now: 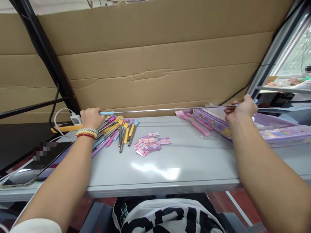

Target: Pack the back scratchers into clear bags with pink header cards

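A telescopic back scratcher [155, 110] with light blue ends is pulled out long across the table, above its surface. My left hand [91, 118] is closed round its blue handle at the left. At the other end my right hand [240, 108] grips the thin metal rod, and a bit of blue shows past my fingers. Beneath my left hand lies a pile of back scratchers [121, 129] with yellow, purple, pink and blue parts. Small pink-purple cards [148, 145] lie in a heap mid-table. Pink back scratchers in clear wrapping [195, 124] rest left of my right hand.
A purple decorated box [284, 134] with plastic wrapping stands at the right. To the left are a dark phone [52, 157] and a white charger [76, 119] with its cable. Cardboard [155, 61] walls the back, between a black post [46, 51] and a grey frame [274, 55].
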The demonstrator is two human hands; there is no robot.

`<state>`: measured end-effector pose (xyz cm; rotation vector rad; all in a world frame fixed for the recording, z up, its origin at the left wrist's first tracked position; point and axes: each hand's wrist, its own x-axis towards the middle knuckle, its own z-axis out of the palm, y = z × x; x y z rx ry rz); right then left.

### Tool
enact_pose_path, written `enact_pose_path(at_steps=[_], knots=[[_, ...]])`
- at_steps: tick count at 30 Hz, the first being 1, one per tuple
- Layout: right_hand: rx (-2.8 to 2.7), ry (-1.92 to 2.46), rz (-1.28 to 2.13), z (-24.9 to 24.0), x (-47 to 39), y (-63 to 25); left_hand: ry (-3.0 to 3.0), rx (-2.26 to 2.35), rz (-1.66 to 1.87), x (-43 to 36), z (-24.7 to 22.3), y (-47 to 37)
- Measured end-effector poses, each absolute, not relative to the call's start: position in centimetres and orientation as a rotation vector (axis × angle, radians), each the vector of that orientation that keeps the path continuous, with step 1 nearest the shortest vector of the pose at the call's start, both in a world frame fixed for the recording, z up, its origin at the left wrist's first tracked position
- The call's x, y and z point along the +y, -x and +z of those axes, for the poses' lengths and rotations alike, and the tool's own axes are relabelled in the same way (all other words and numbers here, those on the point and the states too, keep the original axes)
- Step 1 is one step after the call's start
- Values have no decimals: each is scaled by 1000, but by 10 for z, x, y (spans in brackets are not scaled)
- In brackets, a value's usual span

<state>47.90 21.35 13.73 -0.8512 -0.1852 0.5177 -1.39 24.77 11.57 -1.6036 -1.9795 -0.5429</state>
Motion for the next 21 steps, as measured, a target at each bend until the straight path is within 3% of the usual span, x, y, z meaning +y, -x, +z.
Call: enact_pose_path(at_steps=[15,21], knots=[[-281,484,809,116,219,-491,1676,-2065,-682,252,113,29],[-550,505,868,119,220,-450,1866,-1944,-508,228,125,-30]])
